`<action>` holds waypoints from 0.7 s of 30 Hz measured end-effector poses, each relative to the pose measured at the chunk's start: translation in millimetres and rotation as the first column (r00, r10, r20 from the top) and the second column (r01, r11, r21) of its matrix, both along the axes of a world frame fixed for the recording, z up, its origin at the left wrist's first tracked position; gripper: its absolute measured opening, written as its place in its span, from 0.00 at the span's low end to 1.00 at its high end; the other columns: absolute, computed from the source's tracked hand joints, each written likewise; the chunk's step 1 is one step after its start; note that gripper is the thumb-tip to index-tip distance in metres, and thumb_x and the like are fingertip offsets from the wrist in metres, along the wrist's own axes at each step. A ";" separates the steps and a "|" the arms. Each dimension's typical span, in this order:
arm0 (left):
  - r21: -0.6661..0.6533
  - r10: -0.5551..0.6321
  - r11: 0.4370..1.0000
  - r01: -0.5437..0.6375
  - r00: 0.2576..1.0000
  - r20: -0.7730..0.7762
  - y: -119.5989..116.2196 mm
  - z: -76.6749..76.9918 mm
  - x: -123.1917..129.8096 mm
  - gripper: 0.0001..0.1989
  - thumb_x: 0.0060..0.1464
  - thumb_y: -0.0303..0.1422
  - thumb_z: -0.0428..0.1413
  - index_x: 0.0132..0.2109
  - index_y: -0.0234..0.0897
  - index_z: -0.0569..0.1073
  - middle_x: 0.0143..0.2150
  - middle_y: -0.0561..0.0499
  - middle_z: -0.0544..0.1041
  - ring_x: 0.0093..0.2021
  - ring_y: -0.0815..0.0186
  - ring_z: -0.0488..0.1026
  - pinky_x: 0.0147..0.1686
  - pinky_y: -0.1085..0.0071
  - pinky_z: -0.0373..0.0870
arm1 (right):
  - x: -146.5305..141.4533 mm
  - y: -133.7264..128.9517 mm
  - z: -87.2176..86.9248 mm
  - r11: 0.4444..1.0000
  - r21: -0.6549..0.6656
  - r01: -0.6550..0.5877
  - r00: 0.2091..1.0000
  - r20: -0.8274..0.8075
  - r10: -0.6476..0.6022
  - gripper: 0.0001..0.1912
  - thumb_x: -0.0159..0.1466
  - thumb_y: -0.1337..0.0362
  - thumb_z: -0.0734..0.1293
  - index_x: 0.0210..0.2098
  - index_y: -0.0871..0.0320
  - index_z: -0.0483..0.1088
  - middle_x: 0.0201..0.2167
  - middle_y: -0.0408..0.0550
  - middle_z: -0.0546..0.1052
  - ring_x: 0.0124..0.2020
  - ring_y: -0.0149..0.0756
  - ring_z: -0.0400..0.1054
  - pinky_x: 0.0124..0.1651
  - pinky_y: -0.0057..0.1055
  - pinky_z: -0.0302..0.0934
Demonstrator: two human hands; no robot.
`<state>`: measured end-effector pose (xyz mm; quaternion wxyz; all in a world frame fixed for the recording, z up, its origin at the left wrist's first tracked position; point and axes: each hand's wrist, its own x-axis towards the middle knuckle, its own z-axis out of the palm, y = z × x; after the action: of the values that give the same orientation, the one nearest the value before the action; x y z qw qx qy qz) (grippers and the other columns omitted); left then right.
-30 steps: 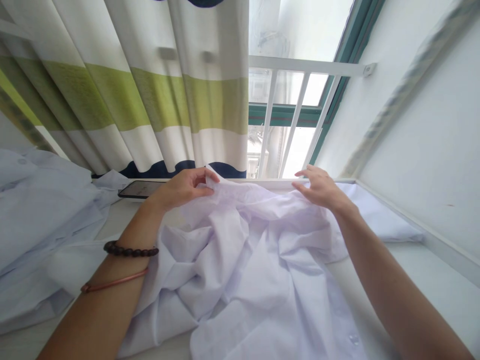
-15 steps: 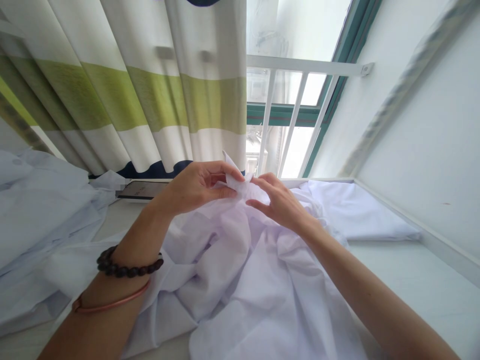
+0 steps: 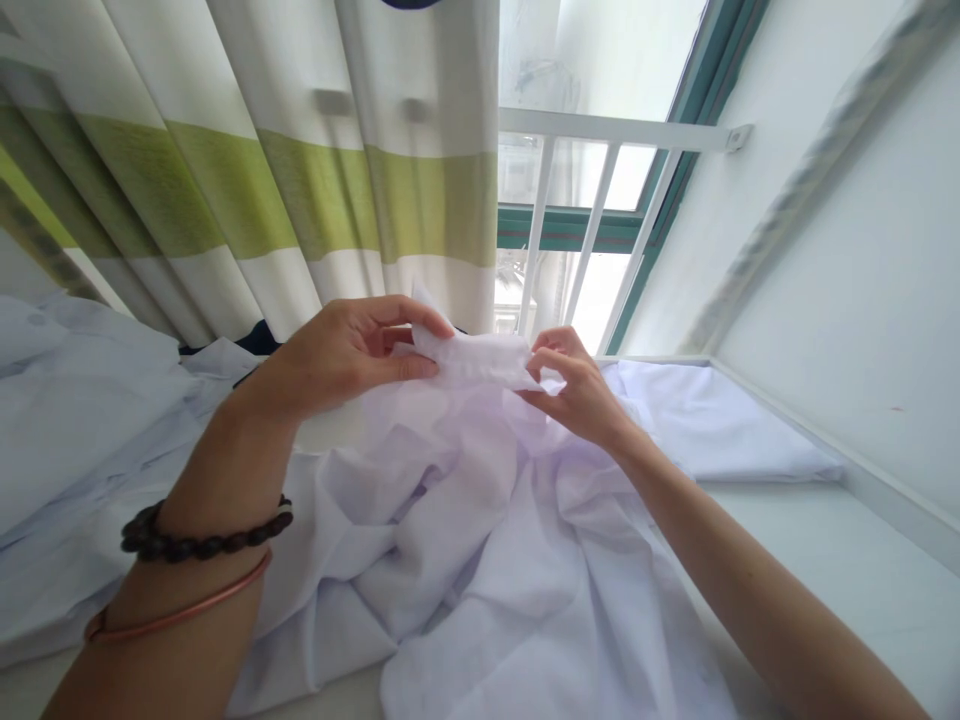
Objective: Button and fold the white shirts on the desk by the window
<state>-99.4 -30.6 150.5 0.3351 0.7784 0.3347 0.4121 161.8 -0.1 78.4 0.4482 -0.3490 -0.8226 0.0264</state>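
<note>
A white garment (image 3: 480, 530) lies in loose folds in front of me, its upper edge lifted by both hands. My left hand (image 3: 337, 350) pinches one end of a narrow, doubled strip of it between thumb and fingers, and a corner sticks up beside the index finger. At the other end, my right hand (image 3: 574, 385) is closed on the strip with bent fingers. Between the hands the strip is stretched out and slightly puckered. Whether it is a collar or a cuff I cannot tell. A dark bead bracelet (image 3: 206, 545) and a copper-coloured bangle (image 3: 184, 610) circle my left wrist.
More white clothing (image 3: 82, 420) is heaped at the left. A folded white cloth (image 3: 727, 425) lies at the back right by the raised edge. Behind stand a striped curtain (image 3: 315, 200), white bars (image 3: 592, 235) and a window. A white wall (image 3: 862, 330) rises at the right.
My hands have moved apart, the left one leftward, spreading the strip between them. My right fingers have curled closed on its end. The flat phone-like object behind my left wrist is now mostly covered.
</note>
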 end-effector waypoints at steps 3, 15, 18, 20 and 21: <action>-0.020 0.075 0.997 -0.077 0.993 -0.091 3.3 -0.2 -9.8 0.17 0.47 0.32 0.65 0.46 0.35 0.75 0.35 0.51 0.78 0.35 0.65 0.74 0.34 0.71 0.72 | 5.9 -1.9 8.4 0.999 0.038 0.027 1.000 -0.017 -0.027 0.11 0.55 0.71 0.67 0.24 0.55 0.60 0.36 0.46 0.64 0.39 0.37 0.64 0.44 0.37 0.62; 0.078 0.216 0.976 -0.201 0.895 -0.391 11.7 -3.5 -15.4 0.15 0.52 0.42 0.58 0.46 0.45 0.79 0.38 0.52 0.80 0.38 0.61 0.74 0.35 0.74 0.69 | 6.8 -3.8 9.4 0.998 0.010 -0.064 0.995 0.084 0.063 0.22 0.56 0.61 0.73 0.22 0.56 0.53 0.35 0.45 0.62 0.29 0.30 0.56 0.31 0.29 0.56; 0.119 0.255 0.967 -0.226 0.801 -0.541 10.0 0.3 -15.4 0.17 0.55 0.45 0.54 0.47 0.45 0.78 0.39 0.52 0.80 0.39 0.61 0.73 0.37 0.72 0.68 | 7.4 -4.3 11.2 0.996 -0.028 -0.089 0.994 0.061 0.091 0.25 0.54 0.54 0.74 0.22 0.56 0.53 0.35 0.45 0.61 0.29 0.30 0.56 0.32 0.31 0.57; 0.163 0.282 0.959 -0.230 0.756 -0.591 9.3 1.2 -14.9 0.19 0.56 0.47 0.51 0.47 0.44 0.78 0.42 0.51 0.79 0.40 0.60 0.73 0.40 0.71 0.68 | 7.8 -5.4 12.8 0.987 -0.085 -0.134 0.987 0.074 0.141 0.25 0.55 0.53 0.73 0.22 0.56 0.53 0.35 0.46 0.61 0.30 0.30 0.56 0.33 0.31 0.57; 0.177 0.292 0.956 -0.232 0.743 -0.602 9.4 1.1 -14.9 0.19 0.57 0.47 0.50 0.46 0.43 0.78 0.43 0.51 0.79 0.41 0.60 0.73 0.41 0.70 0.68 | 7.9 -6.2 13.6 0.979 -0.126 -0.162 0.981 0.088 0.173 0.24 0.56 0.53 0.72 0.22 0.56 0.54 0.35 0.45 0.61 0.30 0.30 0.56 0.33 0.31 0.57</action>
<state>-114.4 -21.3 151.6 0.1091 0.8297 0.5135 0.1897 169.7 -6.3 92.0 0.3821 -0.3051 -0.8671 0.0955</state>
